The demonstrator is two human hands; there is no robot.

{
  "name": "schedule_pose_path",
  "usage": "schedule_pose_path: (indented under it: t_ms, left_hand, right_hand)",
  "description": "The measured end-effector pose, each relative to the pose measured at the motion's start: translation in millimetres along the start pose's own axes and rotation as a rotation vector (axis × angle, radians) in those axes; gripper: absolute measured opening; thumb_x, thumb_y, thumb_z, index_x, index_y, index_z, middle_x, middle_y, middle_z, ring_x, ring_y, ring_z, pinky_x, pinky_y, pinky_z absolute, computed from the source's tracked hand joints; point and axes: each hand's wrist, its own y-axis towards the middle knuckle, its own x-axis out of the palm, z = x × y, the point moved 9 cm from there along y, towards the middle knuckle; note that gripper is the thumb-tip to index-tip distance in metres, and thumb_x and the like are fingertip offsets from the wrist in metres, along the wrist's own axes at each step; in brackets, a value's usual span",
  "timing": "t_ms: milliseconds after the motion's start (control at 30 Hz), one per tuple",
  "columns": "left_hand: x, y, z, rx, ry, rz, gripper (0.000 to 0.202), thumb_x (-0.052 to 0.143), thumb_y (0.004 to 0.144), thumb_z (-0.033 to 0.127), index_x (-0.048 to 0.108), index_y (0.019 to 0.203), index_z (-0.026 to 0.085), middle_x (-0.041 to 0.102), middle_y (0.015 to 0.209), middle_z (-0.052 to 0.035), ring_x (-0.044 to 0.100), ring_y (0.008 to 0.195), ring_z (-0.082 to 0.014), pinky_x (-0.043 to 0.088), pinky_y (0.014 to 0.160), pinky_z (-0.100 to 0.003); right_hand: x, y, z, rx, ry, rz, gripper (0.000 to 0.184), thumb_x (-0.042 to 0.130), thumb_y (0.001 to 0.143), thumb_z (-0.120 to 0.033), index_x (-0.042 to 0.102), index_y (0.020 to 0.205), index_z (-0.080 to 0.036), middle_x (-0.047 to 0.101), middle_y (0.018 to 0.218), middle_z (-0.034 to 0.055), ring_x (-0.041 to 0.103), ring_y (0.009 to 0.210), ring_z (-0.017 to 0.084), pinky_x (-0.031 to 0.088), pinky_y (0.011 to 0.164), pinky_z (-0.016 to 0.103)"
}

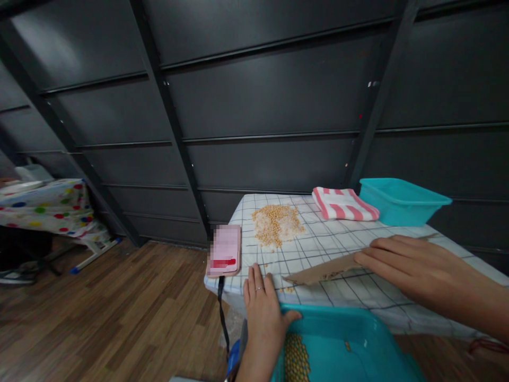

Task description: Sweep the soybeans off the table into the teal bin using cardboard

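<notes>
My left hand grips the rim of a teal tub held at the table's near edge, thumb over the rim, fingers flat on the checked cloth. Yellow grains lie inside the tub. My right hand pinches the end of a brown cardboard strip that lies on the table, with a few grains along it and some loose beside its left tip. A pile of yellow grains mixed with white ones sits farther back on the cloth.
A pink phone with a black cable lies at the table's left corner. A pink-and-white striped cloth and a second teal tub stand at the back right. Dark metal wall behind; a dotted-cloth table far left.
</notes>
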Motion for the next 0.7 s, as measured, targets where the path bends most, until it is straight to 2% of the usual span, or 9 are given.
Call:
schedule_pose_path:
  t_ms: [100, 233, 433, 700]
  left_hand:
    - [0.2, 0.2, 0.8, -0.01, -0.004, -0.019, 0.082, 0.078, 0.044, 0.043, 0.046, 0.111, 0.008, 0.036, 0.133, -0.0315, 0.033, 0.123, -0.0425, 0.033, 0.096, -0.06]
    - [0.5, -0.7, 0.2, -0.014, -0.024, -0.021, 0.078, 0.077, 0.047, 0.041, 0.044, 0.111, 0.01, 0.035, 0.134, -0.03, 0.032, 0.124, -0.0419, 0.032, 0.096, -0.061]
    - [1.3, -1.7, 0.1, 0.007, -0.011, 0.005, 0.075, 0.074, 0.05, 0.047, 0.045, 0.11, 0.013, 0.037, 0.134, -0.0288, 0.033, 0.124, -0.0413, 0.032, 0.094, -0.062]
    - [0.8, -0.4, 0.1, -0.03, -0.034, -0.041, 0.078, 0.077, 0.047, 0.042, 0.046, 0.11, 0.01, 0.034, 0.135, -0.0296, 0.03, 0.125, -0.0424, 0.031, 0.096, -0.061]
  right_hand:
    - [2.9, 0.2, 1.0, 0.0, 0.0, 0.004, 0.036, 0.029, 0.077, 0.005, 0.055, 0.083, -0.018, 0.064, 0.071, 0.0037, 0.058, 0.064, 0.015, 0.045, 0.056, 0.027]
    - [2.5, -2.1, 3.1, -0.01, -0.012, 0.023, 0.033, 0.029, 0.079, 0.004, 0.054, 0.085, -0.017, 0.065, 0.072, 0.004, 0.058, 0.066, 0.015, 0.046, 0.059, 0.028]
    - [-0.3, -4.9, 4.4, 0.004, 0.024, 0.019, 0.035, 0.028, 0.08, 0.002, 0.054, 0.084, -0.02, 0.064, 0.071, 0.002, 0.057, 0.065, 0.014, 0.045, 0.057, 0.027]
    - [17.1, -0.2, -1.0, -0.011, -0.006, 0.004, 0.031, 0.032, 0.079, 0.004, 0.056, 0.085, -0.015, 0.064, 0.072, 0.0047, 0.058, 0.065, 0.015, 0.047, 0.058, 0.027]
